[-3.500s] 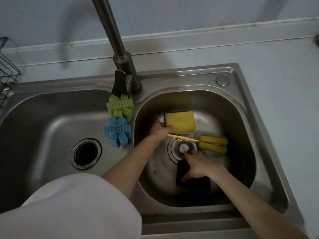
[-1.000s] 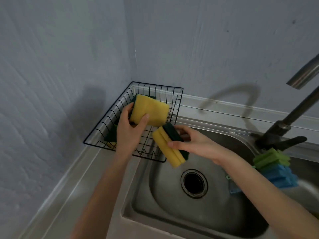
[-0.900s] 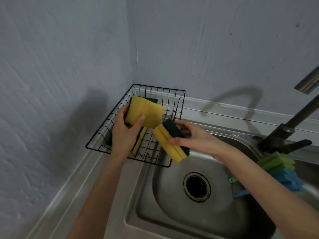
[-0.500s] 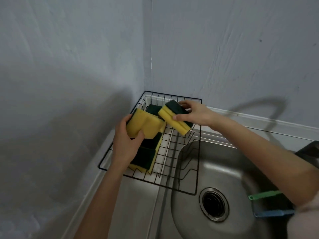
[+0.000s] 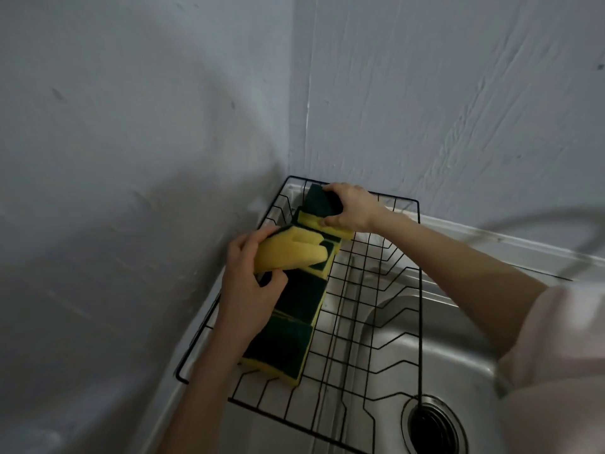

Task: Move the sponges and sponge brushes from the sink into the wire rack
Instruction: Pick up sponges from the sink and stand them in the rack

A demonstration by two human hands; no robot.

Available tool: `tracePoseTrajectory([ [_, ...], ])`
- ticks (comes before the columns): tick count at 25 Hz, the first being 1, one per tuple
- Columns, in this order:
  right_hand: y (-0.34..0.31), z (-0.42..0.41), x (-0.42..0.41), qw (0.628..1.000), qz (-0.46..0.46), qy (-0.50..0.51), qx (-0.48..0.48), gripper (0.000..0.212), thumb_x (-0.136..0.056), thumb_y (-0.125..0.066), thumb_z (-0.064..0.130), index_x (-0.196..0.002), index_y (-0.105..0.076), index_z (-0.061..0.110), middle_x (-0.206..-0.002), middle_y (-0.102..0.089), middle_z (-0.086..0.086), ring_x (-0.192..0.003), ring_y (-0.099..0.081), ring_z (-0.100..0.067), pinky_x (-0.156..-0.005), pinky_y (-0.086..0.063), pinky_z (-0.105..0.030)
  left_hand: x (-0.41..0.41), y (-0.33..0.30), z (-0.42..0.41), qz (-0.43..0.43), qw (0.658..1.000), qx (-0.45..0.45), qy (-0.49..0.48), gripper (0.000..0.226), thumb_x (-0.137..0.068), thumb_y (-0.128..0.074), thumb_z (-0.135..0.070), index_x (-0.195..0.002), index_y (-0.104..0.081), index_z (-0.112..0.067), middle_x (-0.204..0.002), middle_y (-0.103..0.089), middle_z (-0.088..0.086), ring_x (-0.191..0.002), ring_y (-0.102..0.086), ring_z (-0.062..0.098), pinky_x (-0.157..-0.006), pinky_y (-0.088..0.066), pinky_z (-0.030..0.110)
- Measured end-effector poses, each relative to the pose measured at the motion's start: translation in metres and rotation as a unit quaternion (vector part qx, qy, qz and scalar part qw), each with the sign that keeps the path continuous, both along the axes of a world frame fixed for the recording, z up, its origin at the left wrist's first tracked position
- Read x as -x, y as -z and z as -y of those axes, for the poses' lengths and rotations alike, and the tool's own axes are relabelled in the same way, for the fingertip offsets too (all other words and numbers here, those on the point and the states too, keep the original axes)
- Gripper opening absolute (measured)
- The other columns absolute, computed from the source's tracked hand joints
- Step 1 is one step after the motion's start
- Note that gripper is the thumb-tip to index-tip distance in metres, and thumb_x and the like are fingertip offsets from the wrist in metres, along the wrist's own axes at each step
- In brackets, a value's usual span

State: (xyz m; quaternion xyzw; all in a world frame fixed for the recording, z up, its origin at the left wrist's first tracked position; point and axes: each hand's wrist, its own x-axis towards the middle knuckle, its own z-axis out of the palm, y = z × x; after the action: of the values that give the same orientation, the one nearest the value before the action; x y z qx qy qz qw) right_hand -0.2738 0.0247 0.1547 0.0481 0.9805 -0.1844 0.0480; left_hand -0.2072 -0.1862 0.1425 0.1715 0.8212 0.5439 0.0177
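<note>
Head view, corner of the counter. I see both hands over the black wire rack (image 5: 386, 326), which sits in the angle of the two walls and partly overhangs the steel sink (image 5: 435, 348).

Left hand (image 5: 252, 290): curled closed around a yellow sponge (image 5: 288, 252), thumb below and fingers wrapped over its near end. The sponge is held yellow face up and tilted, and its far end points toward the right hand. Just under and to the right of this hand, a row of sponges (image 5: 288, 326) lies in the rack along its left side, green scouring faces up with yellow edges showing. The forearm crosses the near end of that row.

Right hand (image 5: 352, 208): beyond the left hand, at the far left corner of the rack. Its fingers are clamped on a green-and-yellow sponge (image 5: 322, 209), thumb on the yellow edge and fingertips over the dark green pad. I cannot tell whether this sponge already rests on the wires or on the row beneath it. It sits just past the tip of the left hand's sponge, near it, possibly touching.

Below the right forearm, the sink drain (image 5: 433, 427) shows through the rack wires.
</note>
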Motion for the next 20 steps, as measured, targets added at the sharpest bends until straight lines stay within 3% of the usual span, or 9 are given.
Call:
tracePoseTrajectory([
  [3,0.016,0.003,0.012,0.998,-0.014,-0.034,-0.048,0.069,-0.08,-0.063,0.034,-0.139,-0.032,0.014,-0.14,-0.045,-0.012,-0.126,-0.041,-0.031,-0.105,-0.038,-0.043,0.005,0.003,0.0,0.017,1.0,-0.007,-0.004,0.063,-0.078,-0.055,0.001,-0.095,-0.033,-0.056,-0.118,-0.029,-0.009,-0.093,-0.037,-0.011,-0.073,-0.029,0.006],
  [7,0.029,0.001,0.016,0.998,-0.038,-0.037,-0.025,0.064,-0.084,-0.059,0.031,-0.139,-0.032,0.012,-0.144,-0.039,-0.013,-0.13,-0.038,-0.029,-0.109,-0.033,-0.04,0.007,0.005,0.0,0.015,1.0,-0.004,0.004,0.064,-0.078,-0.054,0.002,-0.094,-0.034,-0.055,-0.117,-0.031,-0.008,-0.094,-0.037,-0.013,-0.073,-0.031,0.004],
  [10,0.03,0.001,0.012,0.998,-0.027,-0.046,-0.039,0.067,-0.085,-0.056,0.035,-0.141,-0.026,0.013,-0.151,-0.028,-0.012,-0.138,-0.028,-0.028,-0.116,-0.022,-0.04,0.006,0.007,0.0,0.002,1.0,-0.009,0.009,0.064,-0.077,-0.054,0.004,-0.096,-0.035,-0.054,-0.118,-0.035,-0.007,-0.099,-0.042,-0.003,-0.077,-0.034,0.005],
  [12,0.026,0.005,0.002,0.997,-0.072,-0.037,-0.017,0.063,-0.087,-0.052,0.035,-0.141,-0.028,0.012,-0.151,-0.026,-0.012,-0.139,-0.025,-0.028,-0.117,-0.018,-0.041,0.005,0.008,0.0,-0.005,1.0,-0.018,0.009,0.064,-0.077,-0.054,0.005,-0.098,-0.037,-0.053,-0.12,-0.036,-0.007,-0.106,-0.042,0.007,-0.084,-0.035,0.011],
  [15,0.011,0.015,-0.029,0.968,-0.186,0.062,0.155,0.041,-0.093,-0.044,0.028,-0.129,-0.045,0.009,-0.128,-0.049,-0.014,-0.117,-0.048,-0.021,-0.094,-0.041,-0.019,0.008,0.006,-0.002,-0.007,0.999,-0.04,0.001,0.063,-0.078,-0.052,0.006,-0.098,-0.038,-0.052,-0.12,-0.038,-0.005,-0.108,-0.044,0.008,-0.087,-0.039,0.017],
  [16,0.005,0.018,-0.042,0.955,-0.163,0.098,0.226,0.038,-0.094,-0.04,0.03,-0.126,-0.048,0.009,-0.116,-0.055,-0.01,-0.107,-0.052,-0.019,-0.085,-0.043,-0.016,0.009,0.004,-0.004,-0.008,0.999,-0.049,0.0,0.063,-0.078,-0.052,0.006,-0.098,-0.039,-0.051,-0.121,-0.038,-0.004,-0.108,-0.045,0.008,-0.088,-0.04,0.018],
  [18,-0.005,0.024,-0.063,0.912,-0.036,0.146,0.381,0.043,-0.095,-0.033,0.038,-0.124,-0.049,0.011,-0.093,-0.056,-0.001,-0.091,-0.056,-0.016,-0.08,-0.048,-0.022,0.012,0.0,-0.01,-0.009,0.998,-0.06,0.01,0.061,-0.079,-0.05,0.008,-0.099,-0.041,-0.049,-0.123,-0.039,-0.001,-0.114,-0.045,0.013,-0.089,-0.042,0.02],
  [20,-0.01,0.026,-0.078,0.872,0.04,0.162,0.46,0.042,-0.095,-0.034,0.038,-0.123,-0.048,0.011,-0.084,-0.054,0.001,-0.077,-0.057,-0.011,-0.07,-0.052,-0.02,0.015,-0.004,-0.016,-0.015,0.999,-0.039,0.032,0.061,-0.081,-0.045,0.009,-0.108,-0.043,-0.045,-0.128,-0.038,0.004,-0.121,-0.041,0.018,-0.096,-0.043,0.026],
])
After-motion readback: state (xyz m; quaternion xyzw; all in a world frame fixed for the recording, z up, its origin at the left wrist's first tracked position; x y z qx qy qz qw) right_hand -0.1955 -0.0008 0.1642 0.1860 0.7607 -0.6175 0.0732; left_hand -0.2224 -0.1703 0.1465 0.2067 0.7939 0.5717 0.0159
